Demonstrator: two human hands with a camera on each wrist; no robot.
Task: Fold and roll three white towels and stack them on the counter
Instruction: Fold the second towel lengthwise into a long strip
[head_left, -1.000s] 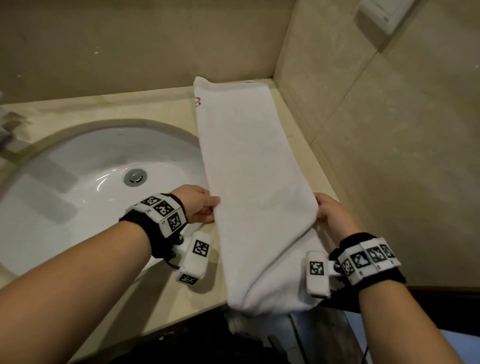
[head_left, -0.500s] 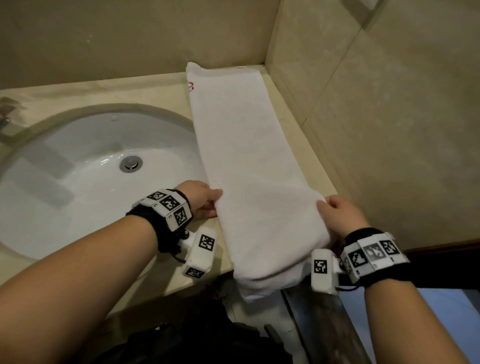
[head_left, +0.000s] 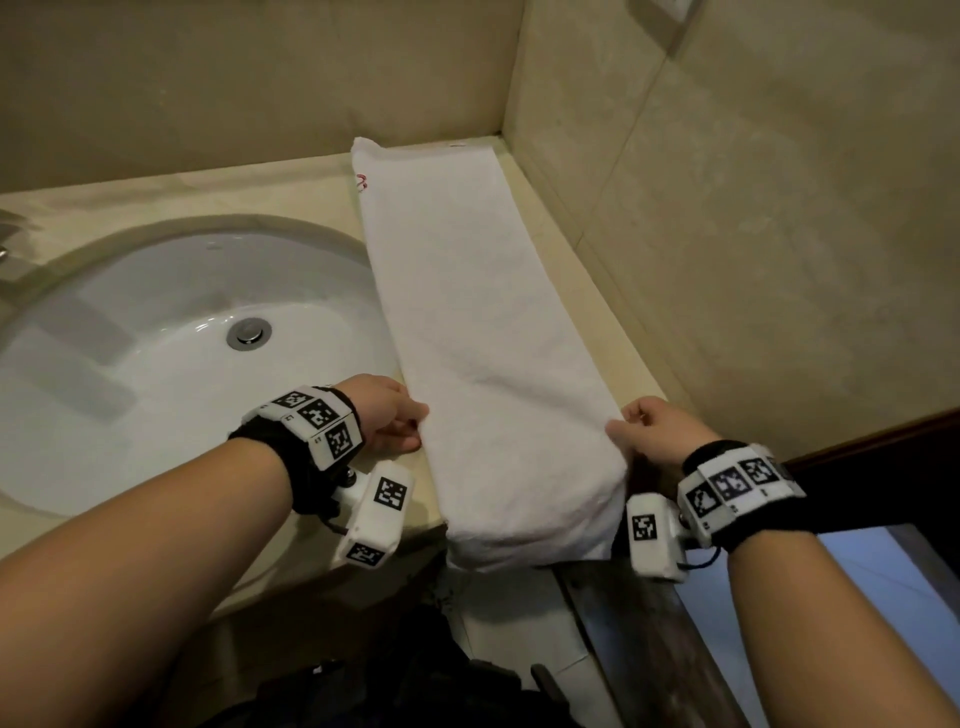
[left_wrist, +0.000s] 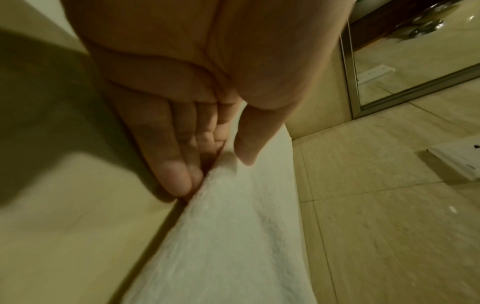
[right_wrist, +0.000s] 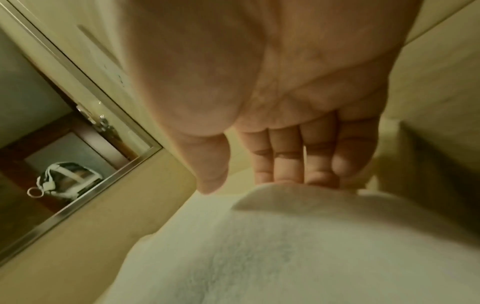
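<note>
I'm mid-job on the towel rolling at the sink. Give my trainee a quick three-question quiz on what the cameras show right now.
1. True or false: the towel lies as a long folded strip on the counter, right of the sink.
2. Multiple choice: where is the left hand?
A. in the sink
B. at the towel's left edge, near end
C. on the wall
3. Fill in: the right hand holds the towel's ____ edge.

Key:
1. True. The near end bulges just past the counter's front edge.
2. B. The left wrist view shows thumb and fingers pinching that edge.
3. Right. Its grip is at the near end, opposite the left hand.
</note>
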